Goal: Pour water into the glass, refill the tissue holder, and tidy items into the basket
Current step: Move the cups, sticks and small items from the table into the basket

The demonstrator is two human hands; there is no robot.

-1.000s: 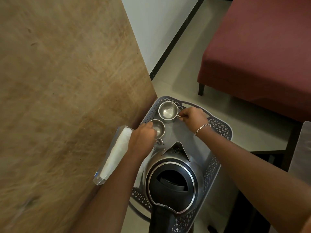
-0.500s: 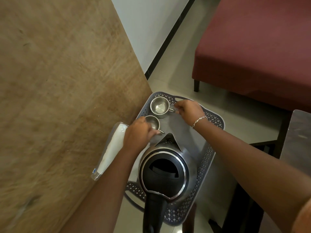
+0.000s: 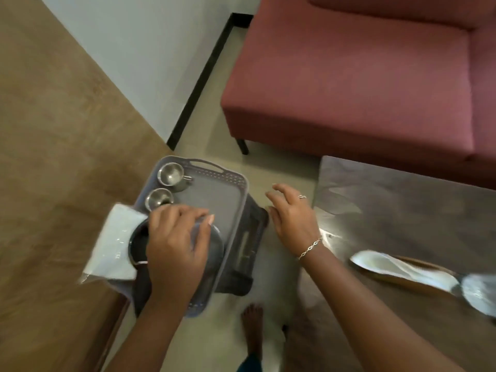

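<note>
Left hand (image 3: 174,245) spread flat over the kettle (image 3: 214,245) in the basket (image 3: 236,189); right hand (image 3: 291,218) open, empty, just beside.

A home living room — red sofa (image 3: 362,76), low table (image 3: 402,210).
</note>
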